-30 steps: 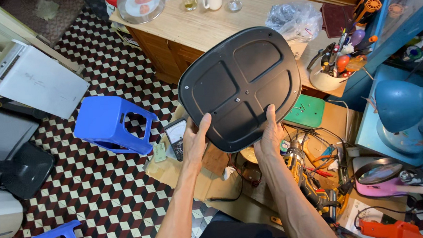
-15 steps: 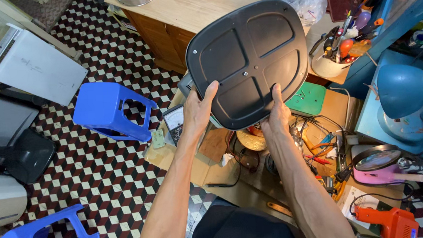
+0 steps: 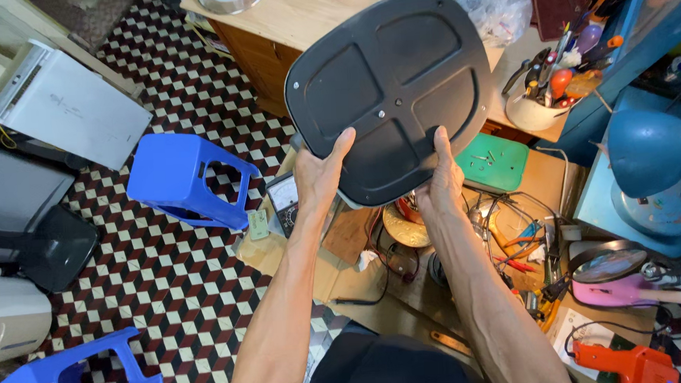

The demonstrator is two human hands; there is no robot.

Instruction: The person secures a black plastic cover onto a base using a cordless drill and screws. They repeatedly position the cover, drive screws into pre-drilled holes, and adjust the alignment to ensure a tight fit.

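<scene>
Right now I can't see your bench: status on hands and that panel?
Left hand and right hand grip black panel by its lower edge. Panel raised over cluttered workbench. Nothing obstructing.

Left hand [image 3: 320, 177]: grips the black plastic panel's [image 3: 393, 80] lower edge.
Right hand [image 3: 441, 182]: grips the same edge.
Below: blue stool [image 3: 180, 176], checkered floor [image 3: 166, 278].

A checkered tile floor [image 3: 166, 270] (maroon, black and white) surrounds a tipped blue plastic stool [image 3: 181, 180]; beyond it stands a wooden counter [image 3: 293, 19].
</scene>
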